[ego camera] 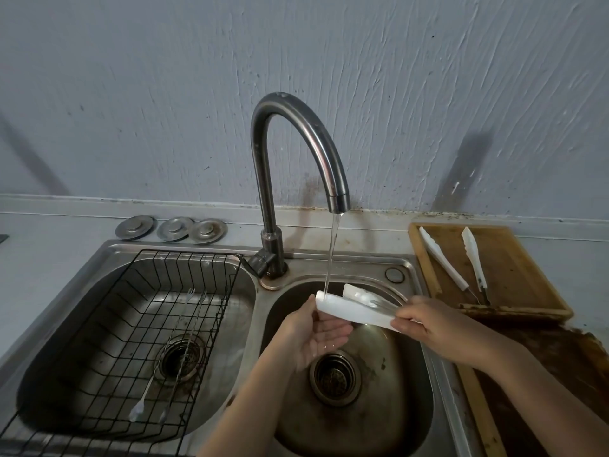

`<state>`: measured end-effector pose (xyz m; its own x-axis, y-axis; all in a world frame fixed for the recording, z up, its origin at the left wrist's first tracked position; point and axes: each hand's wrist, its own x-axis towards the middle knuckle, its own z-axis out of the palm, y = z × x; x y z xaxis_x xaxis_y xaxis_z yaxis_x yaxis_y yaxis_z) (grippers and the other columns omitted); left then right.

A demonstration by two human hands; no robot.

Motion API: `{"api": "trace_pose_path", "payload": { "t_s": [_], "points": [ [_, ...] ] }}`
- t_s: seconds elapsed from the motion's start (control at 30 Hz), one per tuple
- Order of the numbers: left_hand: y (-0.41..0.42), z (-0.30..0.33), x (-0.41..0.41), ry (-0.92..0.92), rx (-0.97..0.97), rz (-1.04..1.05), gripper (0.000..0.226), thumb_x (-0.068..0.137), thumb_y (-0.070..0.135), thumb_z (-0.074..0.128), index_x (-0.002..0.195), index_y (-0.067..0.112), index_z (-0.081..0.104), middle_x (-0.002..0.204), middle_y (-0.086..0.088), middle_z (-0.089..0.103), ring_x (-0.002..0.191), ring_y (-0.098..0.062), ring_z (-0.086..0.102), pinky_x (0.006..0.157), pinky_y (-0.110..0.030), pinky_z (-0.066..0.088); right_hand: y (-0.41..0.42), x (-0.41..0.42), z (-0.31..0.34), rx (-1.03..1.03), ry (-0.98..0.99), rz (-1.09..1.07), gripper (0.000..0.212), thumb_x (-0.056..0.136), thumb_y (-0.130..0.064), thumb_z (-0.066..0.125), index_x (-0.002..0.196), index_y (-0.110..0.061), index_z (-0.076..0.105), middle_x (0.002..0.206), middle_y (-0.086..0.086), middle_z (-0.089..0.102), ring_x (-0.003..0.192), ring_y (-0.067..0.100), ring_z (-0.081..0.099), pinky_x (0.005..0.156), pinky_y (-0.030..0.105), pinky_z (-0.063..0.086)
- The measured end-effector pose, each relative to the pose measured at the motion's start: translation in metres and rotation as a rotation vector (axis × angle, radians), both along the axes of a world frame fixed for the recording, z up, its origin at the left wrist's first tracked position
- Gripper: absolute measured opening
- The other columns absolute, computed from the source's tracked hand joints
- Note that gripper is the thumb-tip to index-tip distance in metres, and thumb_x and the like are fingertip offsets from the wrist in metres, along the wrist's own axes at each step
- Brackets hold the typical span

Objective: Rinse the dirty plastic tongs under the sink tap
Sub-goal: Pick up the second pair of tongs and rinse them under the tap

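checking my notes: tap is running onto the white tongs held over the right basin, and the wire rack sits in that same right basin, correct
Not quite. The head view shows the wire rack in the left basin, not the right one. The rest holds: the tap runs onto the white tongs, held by the left hand and right hand over the right basin.

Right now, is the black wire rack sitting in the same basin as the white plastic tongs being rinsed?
No: the black wire rack sits in the left basin, while the white plastic tongs are held over the right basin.
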<state>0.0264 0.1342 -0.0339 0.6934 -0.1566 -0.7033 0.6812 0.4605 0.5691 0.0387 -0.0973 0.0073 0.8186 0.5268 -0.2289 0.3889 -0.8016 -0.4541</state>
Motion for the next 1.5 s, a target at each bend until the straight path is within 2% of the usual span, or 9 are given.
{"api": "trace_pose_path", "payload": {
  "t_s": [0.37,0.57,0.7,0.77,0.83,0.97,1.17,1.27,1.5],
  "points": [
    [0.009,-0.001,0.000,-0.015,0.093,-0.059,0.053,0.098,0.041,0.037,0.089,-0.005,0.061,0.066,-0.017,0.073,0.059,-0.024,0.072,0.045,-0.027,0.055,0.008,-0.002,-0.003,-0.054,-0.035,0.004,0.036,0.090,-0.053,0.039,0.067,-0.028,0.051,0.102,-0.006,0.049,0.086,0.011,0.057,0.078,0.031,0.048],
    [0.006,0.005,0.011,-0.100,0.116,-0.013,0.046,0.097,0.037,0.043,0.099,-0.005,0.058,0.067,-0.019,0.072,0.063,-0.027,0.073,0.049,-0.031,0.057,0.018,-0.001,-0.002,-0.154,-0.309,0.020,0.014,0.086,-0.050,0.050,0.083,-0.038,0.044,0.121,-0.005,0.034,0.075,0.001,0.050,0.064,0.016,0.042],
    [0.006,0.007,0.016,-0.137,0.092,0.103,0.031,0.099,0.013,0.030,0.094,-0.008,0.052,0.071,-0.024,0.071,0.063,-0.030,0.072,0.051,-0.033,0.058,0.020,0.002,-0.008,-0.099,-0.406,-0.081,0.073,0.074,-0.049,0.068,0.129,-0.035,0.022,0.126,0.001,0.033,0.073,0.003,0.053,0.058,0.011,0.043],
    [0.004,0.009,0.016,-0.149,0.103,0.138,0.028,0.096,0.005,0.028,0.098,-0.008,0.053,0.079,-0.025,0.070,0.068,-0.030,0.072,0.053,-0.033,0.058,0.022,0.002,-0.008,0.034,-0.398,-0.196,0.085,0.073,-0.052,0.066,0.137,-0.028,0.015,0.130,0.005,0.037,0.087,0.011,0.058,0.066,0.015,0.045],
    [0.003,0.008,0.016,-0.164,0.103,0.140,0.029,0.094,0.002,0.027,0.102,-0.005,0.054,0.081,-0.023,0.071,0.073,-0.030,0.072,0.056,-0.033,0.058,0.024,0.003,-0.010,0.153,-0.422,-0.310,0.071,0.079,-0.050,0.057,0.133,-0.018,0.025,0.126,0.008,0.045,0.092,0.017,0.061,0.069,0.020,0.048],
    [-0.001,0.008,0.015,-0.198,0.147,0.056,0.030,0.095,0.003,0.029,0.104,-0.004,0.057,0.085,-0.022,0.072,0.077,-0.029,0.073,0.063,-0.034,0.060,0.025,0.006,-0.015,0.155,-0.438,-0.456,0.049,0.083,-0.052,0.029,0.104,-0.013,0.050,0.087,0.000,0.050,0.061,0.008,0.056,0.049,0.022,0.049],
    [-0.003,0.009,0.009,-0.244,0.258,-0.040,0.025,0.094,0.007,0.044,0.096,-0.003,0.067,0.075,-0.016,0.071,0.064,-0.023,0.070,0.051,-0.025,0.056,0.015,0.006,-0.038,0.269,-0.505,-0.555,0.049,0.085,-0.048,0.031,0.087,-0.008,0.058,0.070,-0.003,0.050,0.053,0.006,0.051,0.044,0.017,0.035],
    [0.003,0.006,0.009,-0.244,0.300,-0.069,0.024,0.095,0.008,0.047,0.087,0.002,0.069,0.071,-0.013,0.075,0.060,-0.020,0.072,0.048,-0.022,0.055,0.015,0.004,-0.044,0.337,-0.577,-0.547,0.023,0.088,-0.028,0.051,0.086,-0.007,0.059,0.075,-0.003,0.053,0.057,0.006,0.053,0.044,0.014,0.037],
    [0.009,-0.003,0.015,-0.250,0.419,0.007,0.015,0.082,-0.003,0.065,0.082,0.012,0.070,0.086,-0.014,0.072,0.067,-0.020,0.071,0.063,-0.029,0.061,0.030,-0.003,-0.039,0.519,-0.547,-0.543,0.005,0.082,-0.001,0.063,0.086,-0.002,0.064,0.076,-0.002,0.055,0.063,0.017,0.058,0.044,0.027,0.046]
  ]
}}
